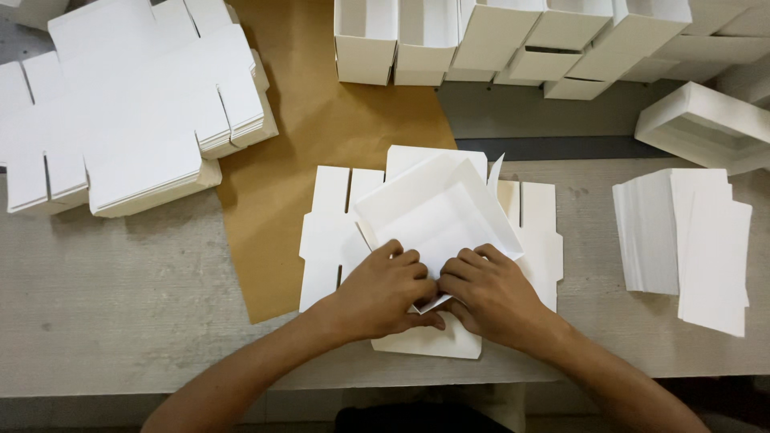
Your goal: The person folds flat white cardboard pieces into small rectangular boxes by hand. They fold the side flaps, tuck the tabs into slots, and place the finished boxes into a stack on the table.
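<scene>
While both my hands press together at the near corner of a half-folded white tray (pixel 439 210), my left hand (pixel 383 293) and right hand (pixel 491 295) have their fingers curled narrow, pinching that corner's folded wall. The tray lies tilted on a flat die-cut blank (pixel 329 232), which rests partly on brown paper (pixel 321 112) on the grey tabletop (pixel 120 305). Nothing shows inside the tray. Far left sits a stack of flat blanks (pixel 128 104). Along the far edge stand finished trays (pixel 513 40), open and holding nothing I can see. At right lies a pile of white sheets (pixel 690 240), with another tray (pixel 706 128) beyond it.
</scene>
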